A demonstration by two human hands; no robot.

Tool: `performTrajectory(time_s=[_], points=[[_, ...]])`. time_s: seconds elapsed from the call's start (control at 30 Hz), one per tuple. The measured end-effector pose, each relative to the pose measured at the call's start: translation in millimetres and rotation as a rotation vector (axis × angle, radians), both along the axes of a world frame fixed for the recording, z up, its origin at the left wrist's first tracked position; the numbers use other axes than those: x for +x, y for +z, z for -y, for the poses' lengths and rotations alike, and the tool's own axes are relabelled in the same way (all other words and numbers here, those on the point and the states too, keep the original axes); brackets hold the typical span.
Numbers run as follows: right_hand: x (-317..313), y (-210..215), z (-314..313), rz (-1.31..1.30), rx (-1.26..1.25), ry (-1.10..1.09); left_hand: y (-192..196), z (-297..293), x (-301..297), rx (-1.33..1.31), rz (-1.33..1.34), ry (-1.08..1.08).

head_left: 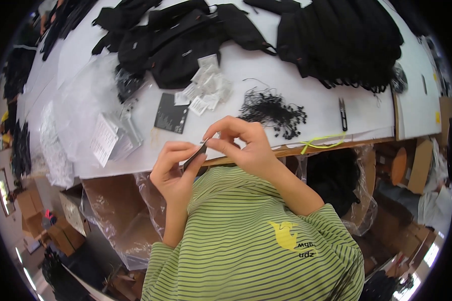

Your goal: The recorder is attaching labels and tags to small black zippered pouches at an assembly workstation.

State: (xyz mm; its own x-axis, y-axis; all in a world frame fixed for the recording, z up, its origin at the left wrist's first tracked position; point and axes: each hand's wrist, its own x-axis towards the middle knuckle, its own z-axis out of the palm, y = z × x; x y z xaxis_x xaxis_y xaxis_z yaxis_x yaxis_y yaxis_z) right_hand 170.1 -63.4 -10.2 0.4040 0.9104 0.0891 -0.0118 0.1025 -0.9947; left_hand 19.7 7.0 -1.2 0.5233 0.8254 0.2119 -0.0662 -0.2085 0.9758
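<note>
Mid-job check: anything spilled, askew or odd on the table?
Nothing looks spilled or damaged. Two untidy spots: the black cords lie in a loose tangle, and the yellow-green strip curls at the front edge of the white table.

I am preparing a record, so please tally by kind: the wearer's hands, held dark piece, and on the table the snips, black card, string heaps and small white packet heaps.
Left hand and right hand: 2
Thin dark piece: 1
Snips: 1
Black card: 1
Heap of black strings: 1
Heap of small white packets: 1
Total: 7
</note>
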Motion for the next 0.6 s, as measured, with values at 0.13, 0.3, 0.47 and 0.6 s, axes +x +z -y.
performTrajectory(time_s=[0.13,0.3,0.47,0.6], points=[[10,12,8,0.078,-0.051,0.05,-11,-13,-9,-0.415,0.252,-0.317],[9,7,10,0.18,-0.017,0.078,-18,-15,-4,-0.435,-0.049,-0.302],[12,4,10,0.334,-0.04,0.08,-14,-19,2,-0.346,-0.091,-0.333],[13,7,10,0.243,-0.109,0.122,-14,-17,4,-0.348,-0.082,-0.306]])
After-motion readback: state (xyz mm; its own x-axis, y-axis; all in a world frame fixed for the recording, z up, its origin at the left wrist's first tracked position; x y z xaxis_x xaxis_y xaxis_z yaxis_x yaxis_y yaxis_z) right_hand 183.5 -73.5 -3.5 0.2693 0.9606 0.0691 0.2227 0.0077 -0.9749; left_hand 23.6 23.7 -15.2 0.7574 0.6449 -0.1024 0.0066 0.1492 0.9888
